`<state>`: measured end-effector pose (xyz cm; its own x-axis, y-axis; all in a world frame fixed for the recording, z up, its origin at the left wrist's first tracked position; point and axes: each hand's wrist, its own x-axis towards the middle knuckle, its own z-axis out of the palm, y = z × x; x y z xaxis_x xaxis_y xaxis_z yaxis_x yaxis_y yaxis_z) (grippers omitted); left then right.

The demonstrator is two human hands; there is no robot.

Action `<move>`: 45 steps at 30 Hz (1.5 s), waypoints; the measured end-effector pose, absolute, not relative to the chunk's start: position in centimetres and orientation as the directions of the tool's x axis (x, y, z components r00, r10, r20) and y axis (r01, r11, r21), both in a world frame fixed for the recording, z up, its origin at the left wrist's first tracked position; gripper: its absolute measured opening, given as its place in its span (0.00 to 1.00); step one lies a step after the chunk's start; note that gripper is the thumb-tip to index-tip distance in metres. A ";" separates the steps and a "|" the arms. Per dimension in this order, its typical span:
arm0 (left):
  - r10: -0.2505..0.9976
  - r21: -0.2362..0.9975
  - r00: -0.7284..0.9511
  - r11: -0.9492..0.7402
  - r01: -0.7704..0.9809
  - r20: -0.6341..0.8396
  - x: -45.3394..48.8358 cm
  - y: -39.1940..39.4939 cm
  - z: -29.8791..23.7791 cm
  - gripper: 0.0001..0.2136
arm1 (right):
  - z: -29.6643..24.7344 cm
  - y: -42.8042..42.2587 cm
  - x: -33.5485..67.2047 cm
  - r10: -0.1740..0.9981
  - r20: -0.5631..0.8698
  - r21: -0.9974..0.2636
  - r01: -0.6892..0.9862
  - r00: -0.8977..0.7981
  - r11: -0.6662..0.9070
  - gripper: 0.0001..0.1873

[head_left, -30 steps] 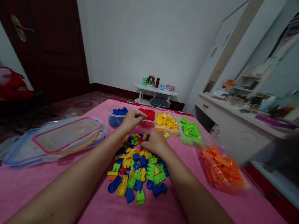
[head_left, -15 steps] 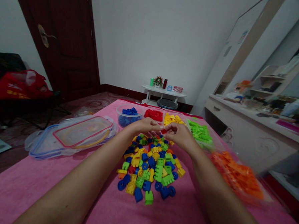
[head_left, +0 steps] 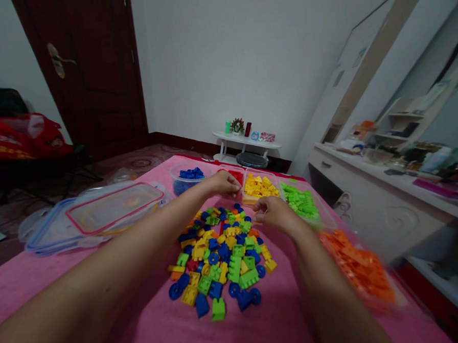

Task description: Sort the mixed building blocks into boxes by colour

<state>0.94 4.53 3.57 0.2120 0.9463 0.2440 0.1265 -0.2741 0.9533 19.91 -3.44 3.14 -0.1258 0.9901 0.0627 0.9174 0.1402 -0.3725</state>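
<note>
My left hand (head_left: 227, 184) is at the near edge of the tub of red building blocks (head_left: 232, 175), its fingers pinched together; whatever they hold is hidden. Just beyond the loose pile's far right side, my right hand (head_left: 272, 212) hovers with curled fingers close to the tub of yellow blocks (head_left: 261, 186). I cannot make out anything in it. Below both hands spreads a mixed pile of toy building blocks (head_left: 225, 250) in yellow, blue, green, red and orange, some with round wheels.
A round tub of blue blocks (head_left: 190, 179) stands at the back left. Green blocks (head_left: 299, 201) and orange blocks (head_left: 358, 265) fill containers along the right. Clear lids (head_left: 114, 206) are stacked at left on the pink cloth (head_left: 275, 317). A dresser (head_left: 385, 190) stands beyond the right side.
My hands have come apart from where they met around a small red piece. The left has moved toward the red tub, and the right stays near the pile's far side. The view has shifted slightly.
</note>
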 end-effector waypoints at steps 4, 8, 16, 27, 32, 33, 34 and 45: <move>0.953 0.895 0.161 -0.299 0.331 0.259 0.7 7.4 6.3 0.07 | 3.5 -3.8 20.0 0.980 -0.012 -0.383 0.906 -0.201 0.181 0.05; 0.853 0.666 0.195 -0.503 0.551 0.483 0.1 6.1 6.8 0.15 | 3.7 -4.4 19.6 0.962 -0.120 -0.422 0.889 -0.247 0.176 0.08; 0.844 0.370 0.510 -0.534 0.761 0.169 -3.5 -0.7 6.4 0.08 | 2.7 -4.4 18.6 0.946 -0.181 -0.358 0.914 -0.269 0.192 0.10; 0.857 -0.183 0.452 -0.499 0.847 -0.247 -7.1 -3.9 5.6 0.16 | 2.5 -4.4 18.8 0.940 -0.168 -0.412 0.887 -0.298 0.208 0.04; 0.844 -0.017 0.531 -0.533 0.846 -0.073 -7.6 -2.5 5.6 0.12 | 2.0 -4.1 19.1 0.938 -0.195 -0.446 0.878 -0.286 0.175 0.05; 0.836 0.061 0.549 -0.547 0.835 -0.018 -7.2 -2.1 5.8 0.11 | 1.9 -4.0 19.3 0.938 -0.197 -0.448 0.877 -0.285 0.172 0.06; 0.826 0.160 0.563 -0.561 0.812 0.032 -6.6 -1.8 6.0 0.10 | 2.0 -4.0 19.5 0.936 -0.201 -0.450 0.876 -0.289 0.174 0.08; 0.859 0.992 0.507 0.114 -0.059 -0.068 1.5 -0.6 1.0 0.21 | 1.7 -3.8 20.3 0.929 -0.239 -0.318 0.927 -0.282 0.199 0.09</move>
<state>1.48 -0.63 0.99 0.5068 0.8593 -0.0682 -0.0593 0.1137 0.9917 20.26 -3.79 1.66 -0.2819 0.9291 -0.2394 0.9270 0.1994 -0.3176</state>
